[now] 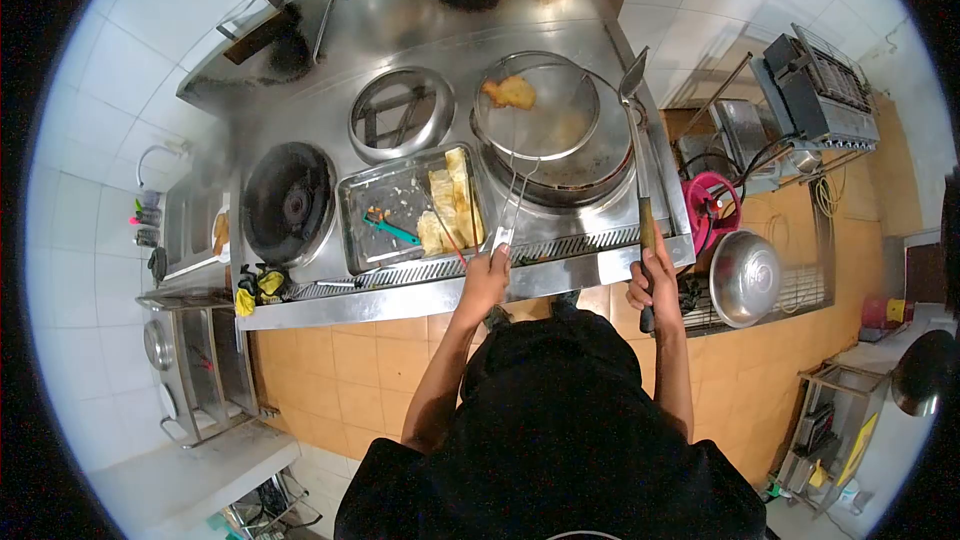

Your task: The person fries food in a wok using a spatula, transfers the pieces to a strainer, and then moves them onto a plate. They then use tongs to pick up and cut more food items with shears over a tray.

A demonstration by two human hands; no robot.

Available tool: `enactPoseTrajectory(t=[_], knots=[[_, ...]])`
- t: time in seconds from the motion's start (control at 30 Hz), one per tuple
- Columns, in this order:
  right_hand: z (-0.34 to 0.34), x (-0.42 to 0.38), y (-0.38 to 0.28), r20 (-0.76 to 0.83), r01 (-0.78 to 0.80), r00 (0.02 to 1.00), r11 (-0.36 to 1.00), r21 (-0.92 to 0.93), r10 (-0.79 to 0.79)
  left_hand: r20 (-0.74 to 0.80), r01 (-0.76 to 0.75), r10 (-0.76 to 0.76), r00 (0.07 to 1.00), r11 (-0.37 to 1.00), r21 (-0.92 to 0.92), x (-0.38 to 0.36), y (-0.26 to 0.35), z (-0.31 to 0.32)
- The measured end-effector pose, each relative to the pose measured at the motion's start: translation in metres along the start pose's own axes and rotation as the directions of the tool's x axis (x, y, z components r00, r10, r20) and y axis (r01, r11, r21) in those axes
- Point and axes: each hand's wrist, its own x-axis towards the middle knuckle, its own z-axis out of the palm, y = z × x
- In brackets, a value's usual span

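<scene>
The person's left hand (487, 275) is closed around the end of the long wire handle of a round mesh skimmer (536, 106). The handle runs away from the hand, up and slightly to the right, so the skimmer's basket sits well beyond the hand, held over the wok (590, 165) at the right end of the steel stove counter (330, 300). The basket is a wide, shallow ring of fine mesh, and a single golden-brown fried piece (511, 92) lies in its upper left part. Whether the basket touches the wok cannot be told.

The right hand (652, 280) is wrapped tightly around the dark wooden grip of a long metal spatula (636, 110). The shaft rises from the hand almost straight up along the right edge of the wok, and its flat grey blade ends just beyond the wok's far rim, to the right of the skimmer.

Just left of the wok, a rectangular steel tray (365, 240) holds several pale yellow fried slabs (450, 205) along its right side and a teal-handled tool (392, 230) near its middle. Further left of the wok are two open burners. To the wok's right, off the counter, a pink bucket (712, 208) and an upturned steel bowl (745, 278) sit near each other.
</scene>
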Motion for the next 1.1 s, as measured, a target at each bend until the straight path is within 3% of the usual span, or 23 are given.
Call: enactPoseTrajectory(t=[0.23,0.4,0.57,0.73,1.1], knots=[[0.007,-0.004,-0.004,0.018,-0.010,1.000,1.000,-0.030,0.010,0.023,0.032,-0.031,0.999,0.999,-0.041,-0.002,0.006,0.000],[-0.001,-0.002,-0.006,-0.018,0.018,1.000,1.000,0.004,-0.018,-0.010,-0.072,0.073,0.997,0.995,0.075,-0.001,0.010,-0.002],[-0.001,0.001,-0.008,-0.030,0.033,0.999,0.999,0.015,-0.032,0.006,0.031,-0.032,0.999,0.997,0.064,0.004,-0.006,-0.001],[-0.003,-0.002,-0.002,-0.014,0.011,1.000,0.999,-0.032,-0.012,-0.033,-0.018,0.020,0.999,0.997,0.075,0.002,0.005,0.006],[0.000,-0.001,-0.001,-0.012,-0.019,1.000,1.000,0.004,0.019,0.011,0.032,-0.032,0.999,0.999,0.009,-0.003,0.015,0.004]])
